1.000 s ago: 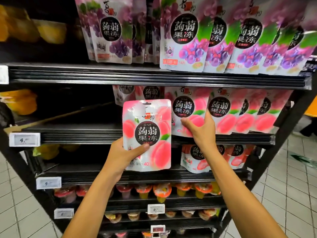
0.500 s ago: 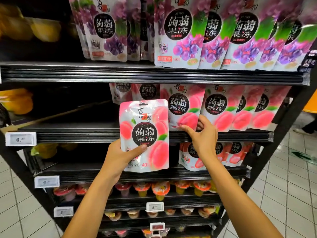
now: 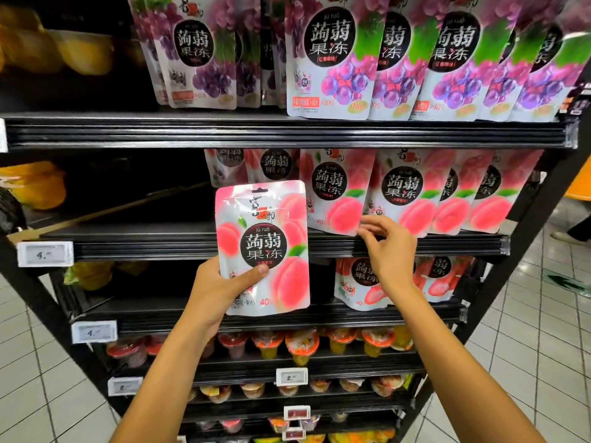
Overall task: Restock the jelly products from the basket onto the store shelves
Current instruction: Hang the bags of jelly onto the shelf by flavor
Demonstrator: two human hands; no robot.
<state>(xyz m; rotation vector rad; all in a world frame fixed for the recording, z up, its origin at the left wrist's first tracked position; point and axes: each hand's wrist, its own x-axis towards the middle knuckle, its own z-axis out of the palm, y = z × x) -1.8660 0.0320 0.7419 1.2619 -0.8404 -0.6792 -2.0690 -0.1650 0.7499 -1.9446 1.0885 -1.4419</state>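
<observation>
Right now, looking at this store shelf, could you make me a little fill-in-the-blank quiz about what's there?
The left hand holds a pouch picturing ____.
The top-shelf pouches picture ____.
The shelf edges are coloured ____.
Missing words: peaches; grapes; black.

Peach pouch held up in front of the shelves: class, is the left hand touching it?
Touching. The head view shows the left hand gripping the peach pouch, its thumb lying across the lower front.
</observation>
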